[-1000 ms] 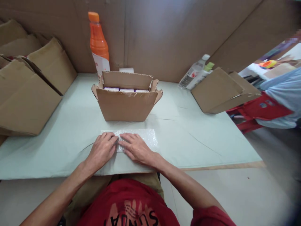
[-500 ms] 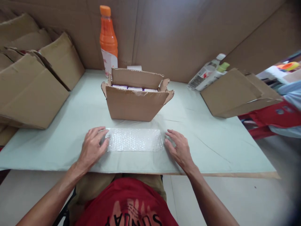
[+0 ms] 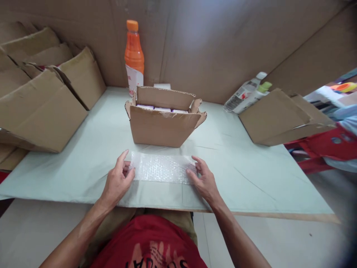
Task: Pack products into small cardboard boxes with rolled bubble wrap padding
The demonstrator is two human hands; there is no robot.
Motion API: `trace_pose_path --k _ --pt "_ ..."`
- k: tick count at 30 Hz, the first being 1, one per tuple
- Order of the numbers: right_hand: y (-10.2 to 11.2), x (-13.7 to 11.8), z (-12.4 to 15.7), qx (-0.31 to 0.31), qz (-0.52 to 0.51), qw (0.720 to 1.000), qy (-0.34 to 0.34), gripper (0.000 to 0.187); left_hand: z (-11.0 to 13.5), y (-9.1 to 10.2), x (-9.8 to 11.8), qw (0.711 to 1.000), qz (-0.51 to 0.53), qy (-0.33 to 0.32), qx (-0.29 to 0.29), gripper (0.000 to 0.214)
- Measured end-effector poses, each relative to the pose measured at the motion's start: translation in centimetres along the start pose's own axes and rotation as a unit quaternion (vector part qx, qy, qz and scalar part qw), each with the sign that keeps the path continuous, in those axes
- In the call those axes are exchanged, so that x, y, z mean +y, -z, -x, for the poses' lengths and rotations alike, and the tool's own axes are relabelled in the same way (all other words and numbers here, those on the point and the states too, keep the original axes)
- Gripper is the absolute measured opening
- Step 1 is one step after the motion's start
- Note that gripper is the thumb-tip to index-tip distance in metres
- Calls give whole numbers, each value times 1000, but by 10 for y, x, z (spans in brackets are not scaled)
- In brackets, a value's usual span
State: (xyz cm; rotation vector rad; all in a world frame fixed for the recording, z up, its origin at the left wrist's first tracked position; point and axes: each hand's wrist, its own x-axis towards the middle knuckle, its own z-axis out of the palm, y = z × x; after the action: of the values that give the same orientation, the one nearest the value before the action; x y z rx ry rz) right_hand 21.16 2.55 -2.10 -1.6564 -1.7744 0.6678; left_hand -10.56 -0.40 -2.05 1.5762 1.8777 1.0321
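A strip of clear bubble wrap (image 3: 161, 168) lies near the front edge of the pale green table (image 3: 83, 163). My left hand (image 3: 118, 180) pinches its left end between thumb and fingers. My right hand (image 3: 204, 179) pinches its right end the same way. Just behind the strip stands a small open cardboard box (image 3: 164, 120) with white packets inside, flaps up.
An orange bottle (image 3: 134, 56) stands behind the box against a cardboard wall. Folded cardboard boxes (image 3: 41, 100) are stacked at the left. Another box (image 3: 279, 117) and two lying bottles (image 3: 245, 93) sit at the right, beside a red stool (image 3: 326, 147).
My hands slid apart from the middle of the bubble wrap to its two ends, then closed on the ends. The view shifted slightly.
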Motion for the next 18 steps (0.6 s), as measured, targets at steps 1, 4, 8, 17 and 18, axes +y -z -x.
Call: trace_pose_path --k 1,4,8,17,18 --pt "3 1 2 -7 -9 1000 -4 62 1 2 -1 1000 -2 0 -13 65" --pt "10 3 7 -52 -6 998 23 61 1 2 -4 998 -9 -33 -43 54" --pt "11 0 9 -104 43 990 90 28 -1 0 -4 991 4 -120 -62 26" --pt "72 -78 -22 96 9 959 266 24 -32 63 63 902 -99 -396 142 32" --pt "81 -90 -33 133 6 951 278 25 -43 70 73 890 -109 -406 178 38"
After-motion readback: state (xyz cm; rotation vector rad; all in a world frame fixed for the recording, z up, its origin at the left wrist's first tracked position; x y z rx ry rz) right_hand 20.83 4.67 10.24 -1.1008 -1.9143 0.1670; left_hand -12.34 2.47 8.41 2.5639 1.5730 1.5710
